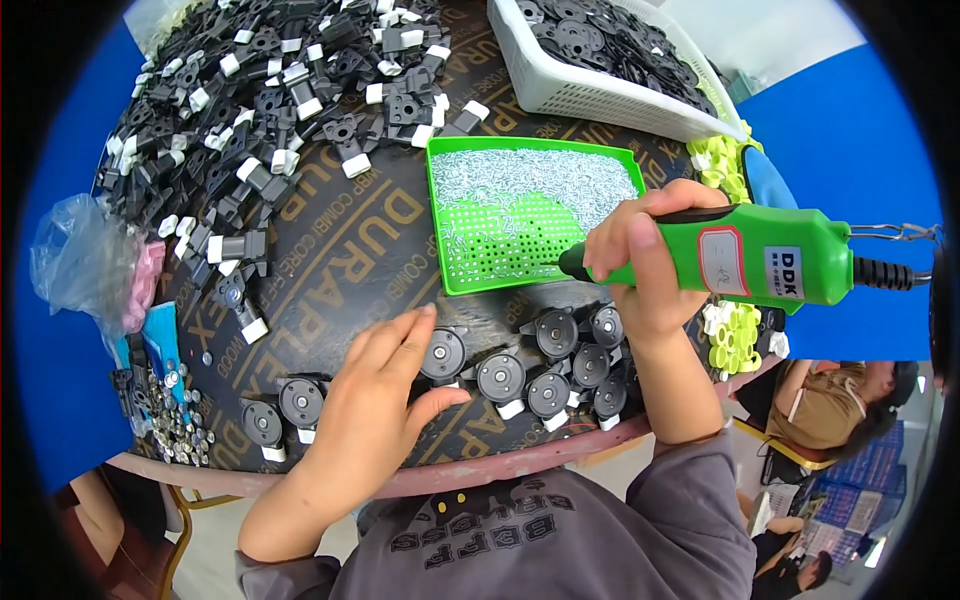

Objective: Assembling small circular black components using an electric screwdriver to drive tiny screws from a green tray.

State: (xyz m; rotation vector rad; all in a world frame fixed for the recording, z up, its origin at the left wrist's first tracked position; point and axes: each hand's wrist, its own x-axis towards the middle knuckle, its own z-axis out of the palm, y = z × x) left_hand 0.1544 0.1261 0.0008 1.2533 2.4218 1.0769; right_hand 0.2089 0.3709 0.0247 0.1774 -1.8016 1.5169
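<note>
My right hand (645, 260) is wrapped round a green electric screwdriver (752, 228), its dark tip pointing left over the lower right of the green tray (436, 225). Many small silvery screws (540, 172) cover the far half of that perforated tray. My left hand (375, 385) lies low over the table, fingers stretched and thumb apart, beside a round black wheel-like part (443, 352); whether it touches the part I cannot tell. Several similar black parts (500, 378) with white tabs stand to the right, and two (301, 401) sit left of my wrist.
A big heap of black parts with white ends (290, 100) spreads over the far left. A white basket (570, 100) of black discs stands far right, near yellow-green pieces (735, 340). Clear plastic bag (80, 250) and small metal pieces (180, 420) lie left. Other people (820, 405) sit at right.
</note>
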